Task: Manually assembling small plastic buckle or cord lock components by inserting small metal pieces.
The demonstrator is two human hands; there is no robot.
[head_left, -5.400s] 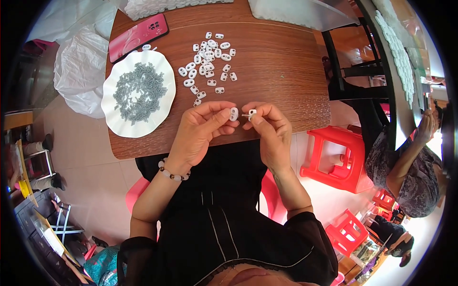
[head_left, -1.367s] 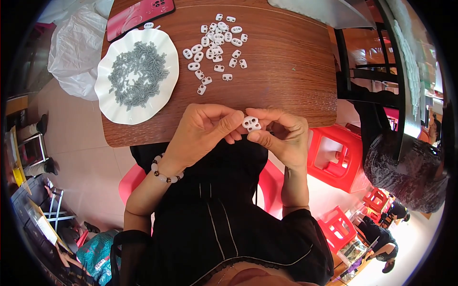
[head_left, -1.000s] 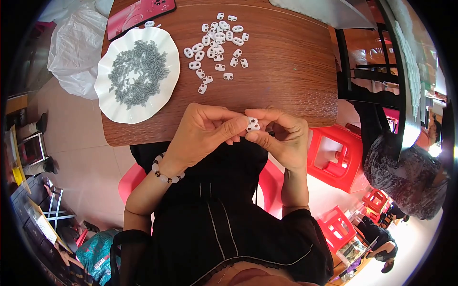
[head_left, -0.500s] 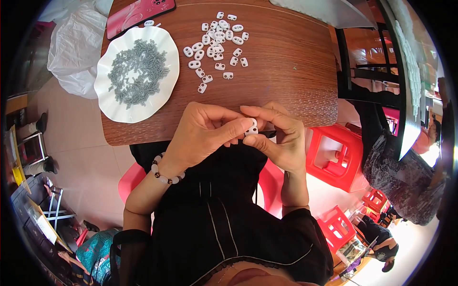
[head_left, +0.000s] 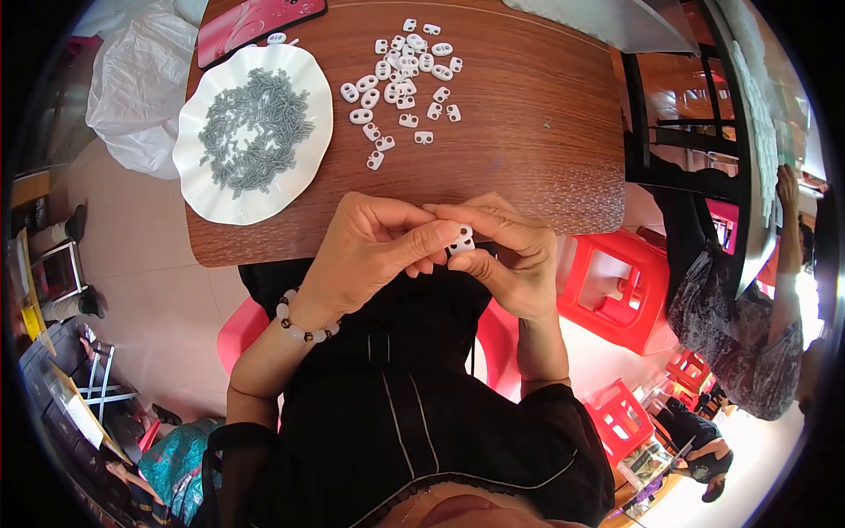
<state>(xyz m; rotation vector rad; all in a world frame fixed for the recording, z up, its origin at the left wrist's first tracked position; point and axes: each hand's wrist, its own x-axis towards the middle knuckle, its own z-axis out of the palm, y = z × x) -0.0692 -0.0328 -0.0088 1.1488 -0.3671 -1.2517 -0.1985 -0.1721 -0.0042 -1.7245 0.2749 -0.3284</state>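
Note:
A small white plastic cord lock (head_left: 461,239) with dark round holes is pinched between both hands, just off the table's near edge. My left hand (head_left: 380,251) is closed, thumb and forefinger on the piece's left side. My right hand (head_left: 510,255) grips it from the right, thumb below and forefinger reaching over the top. Fingers cover part of the piece. Further back on the table lies a loose group of similar white pieces (head_left: 407,63), some oval with two holes, others squarer with an open notch.
A white wavy-rimmed plate (head_left: 315,145) holding many thin grey spring-like pieces (head_left: 255,97) stands at left on the brown table (head_left: 528,132). Behind it lies a pink phone (head_left: 251,28). A white plastic bag (head_left: 141,97) is at far left, a red stool (head_left: 616,295) at right.
The held piece shows more of its holes now, and my right forefinger has slid left over it. At far right, another person's arm has come up.

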